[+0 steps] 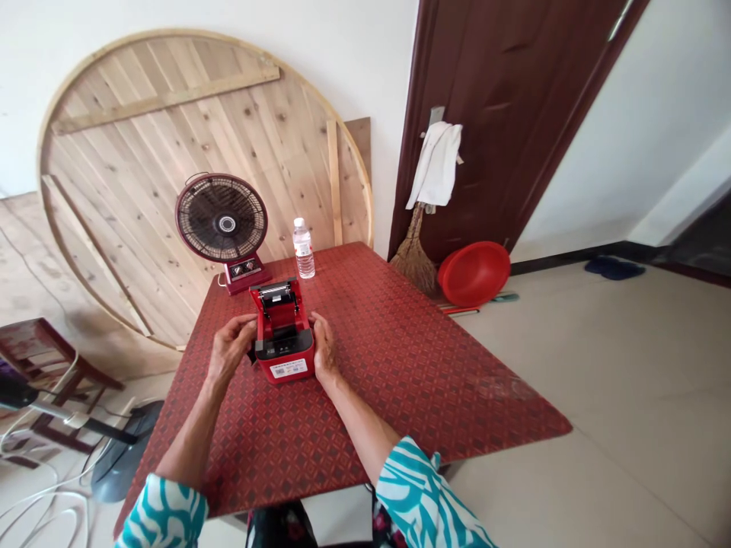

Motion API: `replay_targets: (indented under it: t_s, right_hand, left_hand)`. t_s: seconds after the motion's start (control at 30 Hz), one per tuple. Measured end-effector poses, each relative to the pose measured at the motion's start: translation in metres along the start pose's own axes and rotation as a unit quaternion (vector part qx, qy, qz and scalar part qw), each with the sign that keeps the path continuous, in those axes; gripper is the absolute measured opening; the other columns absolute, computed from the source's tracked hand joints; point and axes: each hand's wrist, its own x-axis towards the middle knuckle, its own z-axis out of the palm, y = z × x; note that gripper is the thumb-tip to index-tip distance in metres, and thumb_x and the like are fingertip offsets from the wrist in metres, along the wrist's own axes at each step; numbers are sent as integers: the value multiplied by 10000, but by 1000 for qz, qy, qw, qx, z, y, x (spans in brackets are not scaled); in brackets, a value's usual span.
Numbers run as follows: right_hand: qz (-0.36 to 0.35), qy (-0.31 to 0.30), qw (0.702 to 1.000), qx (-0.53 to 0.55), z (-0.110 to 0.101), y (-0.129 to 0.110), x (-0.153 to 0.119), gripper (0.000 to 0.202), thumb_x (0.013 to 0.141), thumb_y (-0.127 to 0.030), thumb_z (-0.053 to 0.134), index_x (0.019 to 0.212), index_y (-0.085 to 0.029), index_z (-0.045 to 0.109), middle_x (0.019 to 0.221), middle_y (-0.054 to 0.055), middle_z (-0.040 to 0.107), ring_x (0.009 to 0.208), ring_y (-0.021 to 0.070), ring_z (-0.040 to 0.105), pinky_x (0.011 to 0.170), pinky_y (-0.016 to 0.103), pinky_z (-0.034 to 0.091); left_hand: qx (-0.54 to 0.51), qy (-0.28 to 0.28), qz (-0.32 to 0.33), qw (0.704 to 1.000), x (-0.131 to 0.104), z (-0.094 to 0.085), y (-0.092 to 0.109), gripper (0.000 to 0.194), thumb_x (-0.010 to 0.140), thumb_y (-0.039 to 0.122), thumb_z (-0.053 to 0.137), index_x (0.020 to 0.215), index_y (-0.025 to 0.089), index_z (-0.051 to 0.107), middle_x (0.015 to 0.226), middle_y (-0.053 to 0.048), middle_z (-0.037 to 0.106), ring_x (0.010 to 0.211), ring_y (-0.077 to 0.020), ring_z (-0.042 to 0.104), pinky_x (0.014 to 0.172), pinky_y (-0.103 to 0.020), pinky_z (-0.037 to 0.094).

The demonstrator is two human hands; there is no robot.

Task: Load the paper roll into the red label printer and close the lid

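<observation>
A red and black label printer (287, 370) stands on the patterned red table with its lid (276, 296) raised and its inside showing. On its front is a white sticker with print too small to read. My left hand (229, 346) is at the printer's left side, fingers bent against the casing. On the opposite side, my right hand (324, 346) lies along the casing, its fingers curled round the right edge. Between them, the two hands grip the printer. Some fingertips are hidden behind its sides.
A dark red fan (227, 223) and a water bottle (304, 250) stand beyond the printer on the table (400, 365). A round wooden tabletop (171, 137) leans on the wall. A broom (416, 255) and red basin (483, 272) are by the door. At left are a chair (62, 373) and cables.
</observation>
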Motion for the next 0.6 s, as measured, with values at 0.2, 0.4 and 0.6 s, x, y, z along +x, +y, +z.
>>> replay_targets:
  t_s: [0.2,0.4,0.6]
  right_hand:
    - [7,3,1000,-3,0,1,1,457,866,-556,473,1154,-242,637,1209,49,682,1158,220,590,995,373,443]
    - [36,-4,999,19,4,-8,0,449,856,-533,468,1142,-227,629,1158,61,695,1078,218,629,974,374,462]
    - [17,5,1000,-9,3,-8,0,421,860,-516,473,1115,-232,652,1184,58,690,1136,222,601,1022,382,424]
  left_hand:
    - [343,-279,70,894,47,32,28,221,791,228,597,937,220,763,996,-37,764,922,-204,685,813,-260,488]
    - [487,-404,59,772,76,54,19,209,722,154,633,887,218,744,940,-29,766,883,-205,686,731,-226,464]
    - [495,-415,53,762,83,55,10,180,801,240,590,912,196,725,901,-32,756,838,-187,672,705,-228,453]
